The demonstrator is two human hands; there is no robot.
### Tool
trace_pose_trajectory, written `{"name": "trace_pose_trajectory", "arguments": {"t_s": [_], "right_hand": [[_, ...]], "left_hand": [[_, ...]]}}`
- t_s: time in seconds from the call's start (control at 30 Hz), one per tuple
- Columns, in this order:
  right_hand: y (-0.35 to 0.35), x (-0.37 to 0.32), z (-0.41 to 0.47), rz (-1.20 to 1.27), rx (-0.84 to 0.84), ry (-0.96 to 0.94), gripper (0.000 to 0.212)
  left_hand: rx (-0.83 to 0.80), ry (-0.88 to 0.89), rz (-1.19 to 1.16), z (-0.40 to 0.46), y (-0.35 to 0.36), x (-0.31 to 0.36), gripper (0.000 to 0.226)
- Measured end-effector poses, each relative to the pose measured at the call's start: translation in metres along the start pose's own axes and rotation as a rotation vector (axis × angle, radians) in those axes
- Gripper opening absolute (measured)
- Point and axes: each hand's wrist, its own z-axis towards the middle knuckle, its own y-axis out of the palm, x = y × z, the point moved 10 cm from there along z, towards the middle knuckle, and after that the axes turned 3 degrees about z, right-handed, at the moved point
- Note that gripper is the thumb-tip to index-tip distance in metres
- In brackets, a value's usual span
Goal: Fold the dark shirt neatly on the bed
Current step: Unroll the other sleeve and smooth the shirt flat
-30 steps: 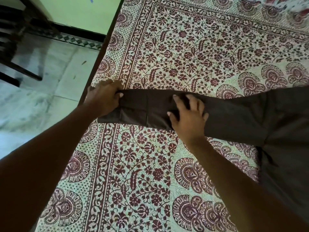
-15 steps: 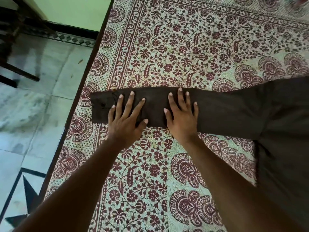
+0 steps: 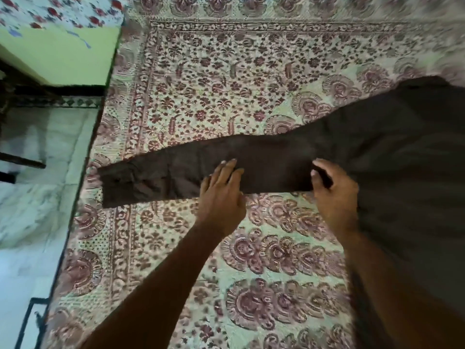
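- dark brown cloth shirt lies on the floral printed bedsheet, sleeve reaching the bed's left edge.
- left hand presses flat on the sleeve.
- right hand pinches its lower fold.

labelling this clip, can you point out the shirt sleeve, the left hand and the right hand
shirt sleeve [image 3: 163, 177]: head view, on the flat cloth near the cuff end.
left hand [image 3: 222, 195]: head view, on the back of the hand.
right hand [image 3: 336, 195]: head view, on the back of the hand.
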Motion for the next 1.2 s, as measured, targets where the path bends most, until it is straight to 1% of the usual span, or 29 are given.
{"name": "trace_pose_trajectory", "arguments": {"t_s": [0.1, 0.2, 0.3, 0.37, 0.47, 0.57, 0.63, 0.73, 0.83, 0.9, 1.0, 1.07, 1.13, 1.2], "right_hand": [[-0.059, 0.037, -0.011, -0.112, 0.107, -0.025, 0.028], [-0.112, 0.072, -0.017, -0.277, 0.172, -0.059, 0.028], [-0.142, 0.114, -0.016, -0.441, 0.121, -0.019, 0.035], [-0.148, 0.139, -0.016, -0.561, 0.049, 0.016, 0.042], [-0.142, 0.16, -0.022, -0.681, -0.061, 0.011, 0.051], [-0.139, 0.165, -0.027, -0.702, -0.067, -0.022, 0.054], [-0.14, 0.17, -0.025, -0.699, -0.069, -0.003, 0.054], [-0.139, 0.171, -0.026, -0.687, -0.079, -0.01, 0.054], [-0.138, 0.172, -0.026, -0.677, -0.081, -0.033, 0.053], [-0.139, 0.173, -0.026, -0.68, -0.074, -0.026, 0.054], [-0.139, 0.174, -0.026, -0.688, -0.082, -0.014, 0.054], [-0.139, 0.174, -0.026, -0.674, -0.082, -0.011, 0.054], [-0.139, 0.175, -0.025, -0.669, -0.078, -0.008, 0.054], [-0.139, 0.174, -0.025, -0.667, -0.064, -0.02, 0.054]], "left_hand": [[-0.073, 0.122, -0.013, 0.013, 0.034, 0.078, 0.06], [-0.092, 0.168, -0.056, 0.03, 0.058, 0.15, 0.058], [-0.092, 0.101, -0.132, 0.057, 0.075, 0.201, 0.051], [-0.074, 0.051, -0.111, 0.08, 0.081, 0.22, 0.047], [0.044, -0.032, -0.089, 0.12, 0.075, 0.228, 0.039], [0.147, -0.159, -0.006, 0.157, 0.062, 0.22, 0.041], [0.156, -0.27, 0.072, 0.179, 0.058, 0.21, 0.047], [0.13, -0.381, 0.066, 0.202, 0.06, 0.192, 0.05], [0.118, -0.391, 0.078, 0.217, 0.06, 0.187, 0.039], [0.153, -0.396, 0.092, 0.224, 0.055, 0.187, 0.034], [0.205, -0.395, 0.202, 0.229, 0.048, 0.187, 0.029], [0.228, -0.395, 0.255, 0.227, 0.044, 0.19, 0.03], [0.256, -0.414, 0.255, 0.219, 0.042, 0.197, 0.034], [0.322, -0.392, 0.253, 0.208, 0.041, 0.215, 0.04]]}}
